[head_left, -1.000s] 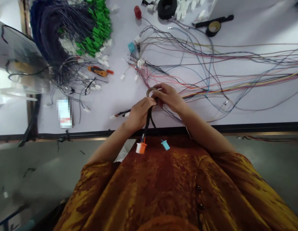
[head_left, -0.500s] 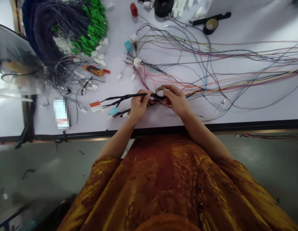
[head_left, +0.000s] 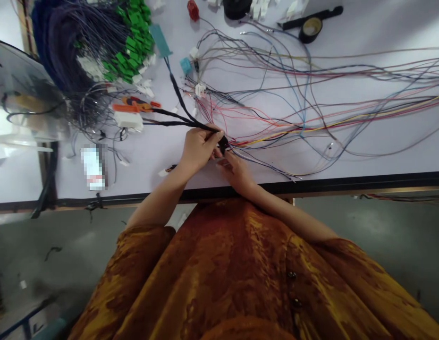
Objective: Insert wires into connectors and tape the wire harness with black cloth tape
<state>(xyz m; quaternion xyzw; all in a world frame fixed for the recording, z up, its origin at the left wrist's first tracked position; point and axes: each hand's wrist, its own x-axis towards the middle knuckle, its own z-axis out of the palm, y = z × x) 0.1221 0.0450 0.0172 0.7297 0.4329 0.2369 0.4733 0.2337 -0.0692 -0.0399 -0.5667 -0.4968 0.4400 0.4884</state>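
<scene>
My left hand (head_left: pixel 200 150) grips a black taped wire harness (head_left: pixel 177 101) close to a dark junction (head_left: pixel 223 144). From there, branches fan out up and left across the table. One ends in a white connector with an orange tab (head_left: pixel 129 119), another in a flat teal tag (head_left: pixel 160 40). My right hand (head_left: pixel 235 172) lies just below, its fingertips at the junction. Whatever it holds is hidden. Thin coloured wires (head_left: pixel 293 127) spread rightward from beside the junction.
A pale table (head_left: pixel 364 160) ends in a dark front edge close to my forearms. Bundled dark wires with green connectors (head_left: pixel 132 28), a tape roll (head_left: pixel 310 29), and an orange-handled screwdriver (head_left: pixel 134 103) lie beyond. A clear plastic sheet (head_left: pixel 24 89) stands at left.
The harness branches have swung from pointing left to fanning up-left across the table. My right hand has dropped toward the table edge, and the small tape ring seen earlier no longer shows.
</scene>
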